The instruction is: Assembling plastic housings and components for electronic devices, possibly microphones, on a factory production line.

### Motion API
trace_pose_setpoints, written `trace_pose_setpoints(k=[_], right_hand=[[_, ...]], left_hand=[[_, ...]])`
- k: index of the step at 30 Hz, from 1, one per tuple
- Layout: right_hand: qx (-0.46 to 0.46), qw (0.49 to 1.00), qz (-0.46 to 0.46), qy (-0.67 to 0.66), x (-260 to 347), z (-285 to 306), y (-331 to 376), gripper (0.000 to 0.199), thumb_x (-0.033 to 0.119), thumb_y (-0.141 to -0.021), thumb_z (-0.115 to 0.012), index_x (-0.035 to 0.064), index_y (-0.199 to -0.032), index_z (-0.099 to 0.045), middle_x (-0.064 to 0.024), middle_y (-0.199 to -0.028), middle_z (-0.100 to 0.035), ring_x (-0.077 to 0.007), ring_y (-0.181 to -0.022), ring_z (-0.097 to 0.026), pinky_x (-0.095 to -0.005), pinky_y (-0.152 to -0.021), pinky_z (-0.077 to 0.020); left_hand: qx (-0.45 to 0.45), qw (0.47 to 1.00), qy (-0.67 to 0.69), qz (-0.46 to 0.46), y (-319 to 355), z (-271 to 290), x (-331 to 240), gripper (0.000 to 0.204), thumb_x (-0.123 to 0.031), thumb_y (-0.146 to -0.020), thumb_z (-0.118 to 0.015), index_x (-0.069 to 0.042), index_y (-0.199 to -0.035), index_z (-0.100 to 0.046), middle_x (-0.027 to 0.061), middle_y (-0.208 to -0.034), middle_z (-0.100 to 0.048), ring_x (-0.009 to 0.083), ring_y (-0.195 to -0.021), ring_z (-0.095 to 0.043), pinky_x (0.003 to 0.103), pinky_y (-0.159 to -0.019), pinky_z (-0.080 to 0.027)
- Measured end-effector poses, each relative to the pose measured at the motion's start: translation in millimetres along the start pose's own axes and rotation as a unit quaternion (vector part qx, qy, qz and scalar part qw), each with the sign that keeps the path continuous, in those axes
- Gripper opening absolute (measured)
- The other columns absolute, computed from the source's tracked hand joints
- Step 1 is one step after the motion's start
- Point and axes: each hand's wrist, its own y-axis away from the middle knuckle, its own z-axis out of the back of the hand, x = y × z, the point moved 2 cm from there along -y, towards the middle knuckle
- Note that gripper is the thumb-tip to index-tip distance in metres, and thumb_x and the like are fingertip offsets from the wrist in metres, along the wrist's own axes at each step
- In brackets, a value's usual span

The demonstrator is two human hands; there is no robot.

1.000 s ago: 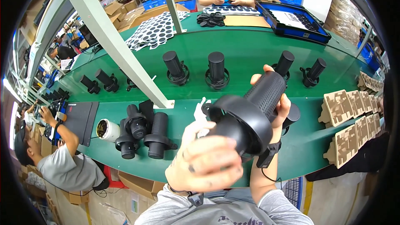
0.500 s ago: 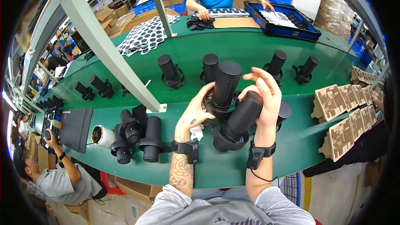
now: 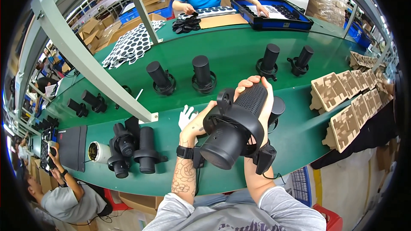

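Note:
A black microphone with a ring-shaped mount is tilted, its smooth round end toward me and its perforated end away. My right hand wraps round the perforated body from the right, fingertips over its far end. My left hand lies against the left side of the ring; most of its fingers are hidden behind the mount, so its grip does not show. Just right of my right hand stands another black microphone, partly covered. A white thing with finger-like prongs lies beyond my left hand.
More black microphones stand along the green bench. Several lie left beside a white tub and dark mat. Moulded cardboard trays line the right. A metal post rises at left. Co-workers sit opposite and at left.
The microphone in my right hand has been lifted and tipped, its smooth end now toward me. My left hand has left the tall upright microphone's side. The view has shifted slightly.

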Motion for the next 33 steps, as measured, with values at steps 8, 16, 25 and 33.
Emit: trace_pose_setpoints(k=[8,16,25,33], right_hand=[[0.032,0.998,-0.022,-0.050,5,-6,1,0.018,0.028,-0.092,-0.052,0.0101,-0.086,-0.053,0.0027,-0.080,-0.058,-0.0141,-0.075,-0.055,-0.0314,-0.070,-0.0502],[0.065,0.993,0.006,-0.102,12,-9,2,0.026,0.033,-0.093,-0.049,0.0097,-0.082,-0.053,0.0018,-0.077,-0.056,-0.0159,-0.074,-0.054,-0.0327,-0.069,-0.0504],[0.068,0.922,0.325,0.199,27,-24,13,0.048,0.047,-0.098,-0.031,0.0059,-0.088,-0.054,-0.0098,-0.084,-0.057,-0.0226,-0.078,-0.055,-0.0382,-0.069,-0.0487],[0.097,0.889,0.288,0.343,21,-28,9,0.038,0.034,-0.098,-0.033,0.0015,-0.097,-0.052,-0.0136,-0.094,-0.058,-0.0228,-0.087,-0.057,-0.0354,-0.072,-0.0519]], left_hand=[[0.009,0.997,0.043,0.070,-1,39,-14,0.079,0.012,-0.065,-0.058,-0.018,-0.135,-0.038,0.0159,-0.118,-0.055,0.0268,-0.108,-0.057,0.038,-0.087,-0.049],[-0.250,0.935,0.233,0.098,70,69,-119,0.027,-0.006,-0.075,-0.063,0.001,-0.100,-0.055,0.0058,-0.070,-0.062,0.0077,-0.057,-0.057,0.021,-0.054,-0.048],[-0.221,0.973,0.055,-0.047,70,48,-155,0.066,-0.008,-0.054,-0.082,0.002,-0.113,-0.055,0.0114,-0.101,-0.061,0.0175,-0.088,-0.066,0.027,-0.073,-0.056],[-0.232,0.960,-0.006,-0.157,67,46,-154,0.061,0.004,-0.051,-0.080,-0.006,-0.109,-0.063,0.0140,-0.109,-0.053,0.0234,-0.098,-0.059,0.029,-0.071,-0.056]])
